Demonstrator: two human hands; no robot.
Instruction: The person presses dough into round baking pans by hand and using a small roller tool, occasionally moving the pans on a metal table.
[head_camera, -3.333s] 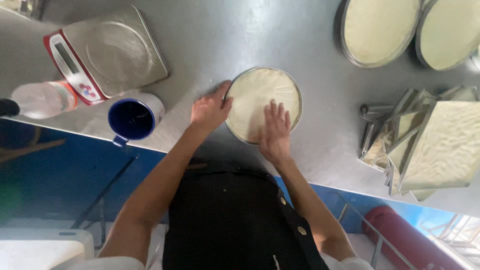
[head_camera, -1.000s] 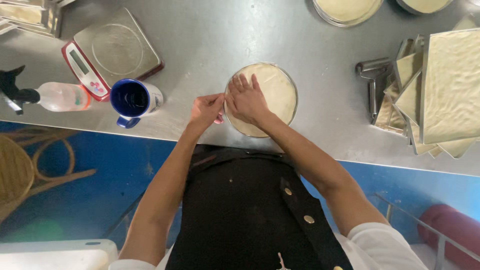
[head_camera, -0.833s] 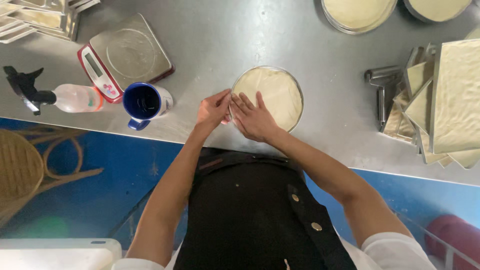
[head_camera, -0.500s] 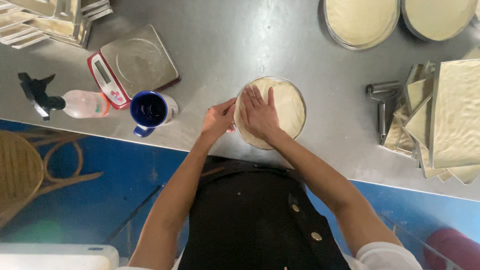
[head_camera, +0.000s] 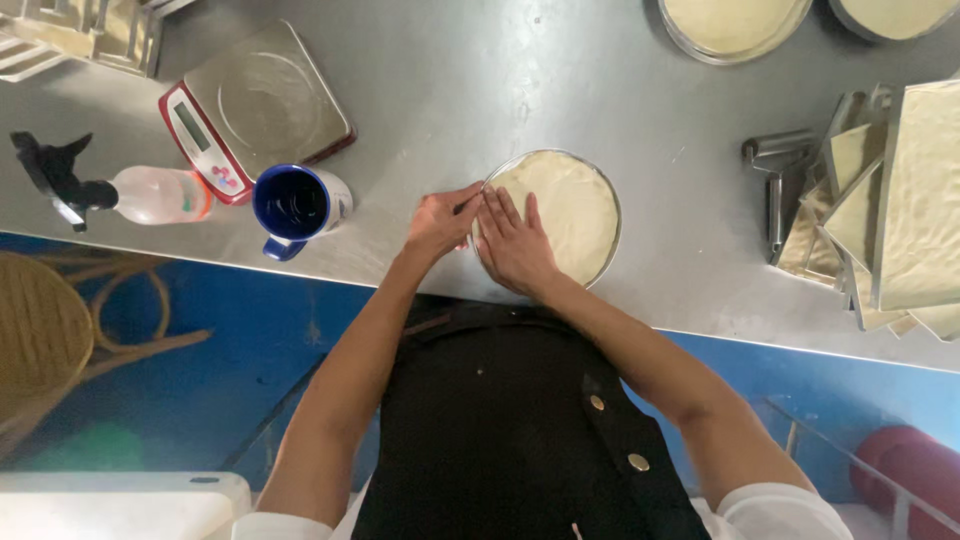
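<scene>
At the frame's centre both forearms reach up from the bottom edge onto a brushed steel counter (head_camera: 560, 70). The left hand (head_camera: 440, 222) is curled at the near-left rim of a round metal pan (head_camera: 608, 195), its fingertips pinched together against that rim; whether they grip anything small cannot be told. Just right of it, the right hand (head_camera: 515, 245) lies flat, palm down, fingers straight and slightly spread, pressing the pale, smooth dough sheet (head_camera: 570, 205) that fills the pan. The two hands nearly touch.

Counted from the left of the frame: one clear plastic spray bottle (head_camera: 130, 192) with a black trigger, lying on its side at the left edge; one flat kitchen scale (head_camera: 255, 108) with a red body and square steel platform, upper left; one blue mug (head_camera: 297, 205) just below it, near the left hand. At the top right edge sit two more round pans of dough (head_camera: 735, 25), partly cut off. Far right, one steel roller (head_camera: 778, 175) lies beside a stack of square pans (head_camera: 900, 215) lined with pale dough, too overlapped to count.
</scene>
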